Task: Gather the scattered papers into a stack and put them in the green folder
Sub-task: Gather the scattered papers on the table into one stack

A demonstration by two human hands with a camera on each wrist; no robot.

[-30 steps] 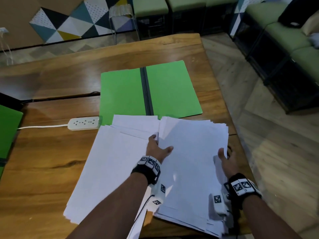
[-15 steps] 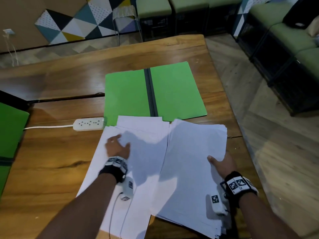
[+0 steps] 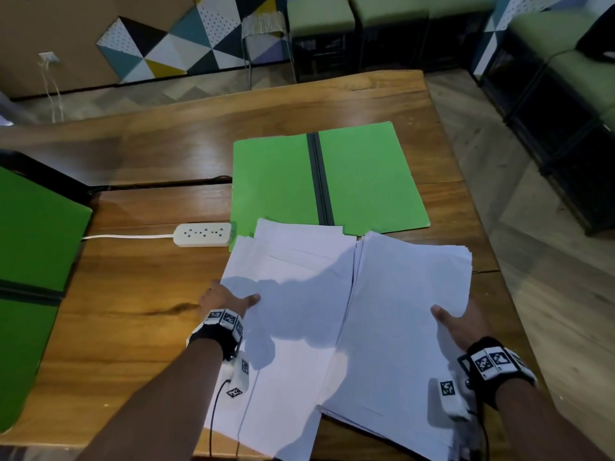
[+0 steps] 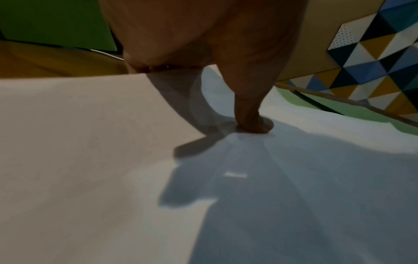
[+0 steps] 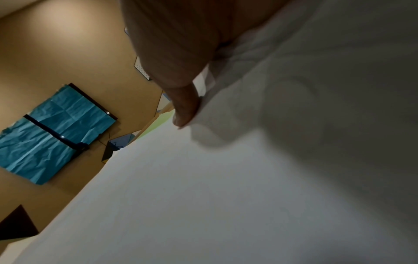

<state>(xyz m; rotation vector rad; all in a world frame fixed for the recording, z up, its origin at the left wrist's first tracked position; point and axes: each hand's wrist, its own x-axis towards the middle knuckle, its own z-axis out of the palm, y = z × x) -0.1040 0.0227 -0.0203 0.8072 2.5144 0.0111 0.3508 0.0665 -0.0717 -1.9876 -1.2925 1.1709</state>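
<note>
The green folder (image 3: 366, 181) lies open and flat on the wooden table (image 3: 133, 327), its black spine pointing away from me. White papers lie in front of it in two overlapping lots. The loose left pile (image 3: 293, 294) covers the folder's near left corner. My left hand (image 3: 229, 299) pinches that pile's left edge, with the thumb (image 4: 253, 123) pressed on top and the fingers tucked beneath. My right hand (image 3: 456, 322) grips the thicker right stack (image 3: 409, 311) at its right edge, thumb (image 5: 185, 110) on top and fingers hidden under the sheets.
A white power strip (image 3: 203, 234) with its cord lies just left of the papers. A second green folder (image 3: 30, 261) sits at the table's left edge. The table's right edge runs close to my right wrist, with green seats (image 3: 565, 78) beyond.
My left hand has slid from the seam between the two lots across to the left pile's outer edge and taken hold there. My right hand has kept its grip on the right stack.
</note>
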